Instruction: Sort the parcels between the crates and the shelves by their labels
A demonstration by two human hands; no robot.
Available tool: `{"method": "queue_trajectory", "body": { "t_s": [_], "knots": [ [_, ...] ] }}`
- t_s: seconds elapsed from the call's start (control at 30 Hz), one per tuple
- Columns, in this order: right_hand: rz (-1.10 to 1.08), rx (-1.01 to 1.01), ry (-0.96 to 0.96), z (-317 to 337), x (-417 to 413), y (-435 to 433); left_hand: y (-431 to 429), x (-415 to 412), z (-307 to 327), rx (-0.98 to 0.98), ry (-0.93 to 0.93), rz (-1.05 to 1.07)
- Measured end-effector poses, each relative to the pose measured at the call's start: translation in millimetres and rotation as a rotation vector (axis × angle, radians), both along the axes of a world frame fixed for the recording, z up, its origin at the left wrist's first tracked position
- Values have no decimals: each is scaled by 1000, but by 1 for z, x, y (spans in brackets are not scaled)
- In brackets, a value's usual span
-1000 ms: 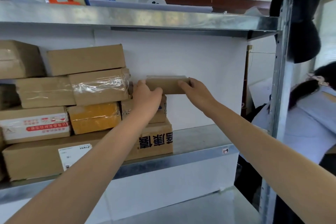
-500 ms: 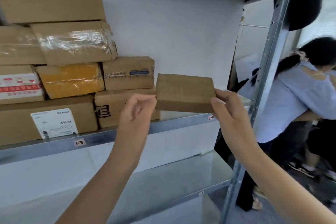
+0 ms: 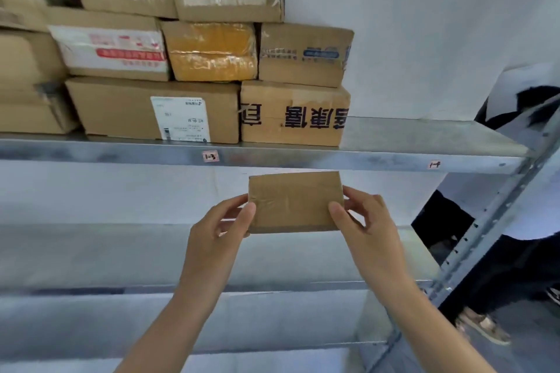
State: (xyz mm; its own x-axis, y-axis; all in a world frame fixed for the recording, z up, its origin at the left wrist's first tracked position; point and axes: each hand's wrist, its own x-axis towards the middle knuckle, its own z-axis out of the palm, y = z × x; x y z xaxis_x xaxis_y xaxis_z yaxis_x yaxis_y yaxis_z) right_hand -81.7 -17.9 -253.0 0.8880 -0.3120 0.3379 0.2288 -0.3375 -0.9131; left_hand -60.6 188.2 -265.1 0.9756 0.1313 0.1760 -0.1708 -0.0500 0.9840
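Both hands are holding one small brown parcel (image 3: 295, 203) up in front of the shelving. Left hand (image 3: 218, 230) is pinching the parcel's left edge, with the thumb lying on the front face and the fingers curling behind. Right hand (image 3: 366, 227) is gripping the right edge the same way. Parcel is sitting between the two hands, flat face toward the camera, clear tape showing across it, touching no shelf.

Just above the hands the metal shelf edge (image 3: 303, 157) is running across. A small pink tag (image 3: 210, 156) reading 1-3 is sitting above the left hand. A second tag (image 3: 434, 164) is sitting up and right of the right hand, its text too blurry to read.

On that shelf cardboard boxes are sitting stacked:
- Box with black characters (image 3: 295, 113) straight above the parcel.
- Box with a white label (image 3: 151, 109) above the left hand.
- Yellow-taped parcel (image 3: 212, 51) and box with a blue mark (image 3: 304, 54) higher up.

Behind and below the hands a lower shelf (image 3: 121, 254) is showing. Right of the right hand the shelf post (image 3: 485, 227) is slanting up. Beyond it another person's sandalled foot (image 3: 481, 324) is standing on the floor.
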Motion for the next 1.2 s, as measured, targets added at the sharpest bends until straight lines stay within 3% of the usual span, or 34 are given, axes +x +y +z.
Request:
{"method": "queue_trajectory", "body": {
  "t_s": [0.3, 0.47, 0.77, 1.0, 1.2],
  "knots": [
    [238, -227, 22, -22, 33, 62, 66, -25, -39, -68, 31, 315],
    [362, -159, 92, -37, 39, 96, 97, -39, -51, -235, 101, 437],
    [433, 53, 325, -64, 31, 134, 126, -68, -69, -354, 58, 392],
    [483, -89, 327, -91, 31, 153, 139, -85, -87, -381, 160, 455],
    [566, -64, 351, -92, 31, 195, 175, -100, -96, -434, 171, 529]
  ]
}}
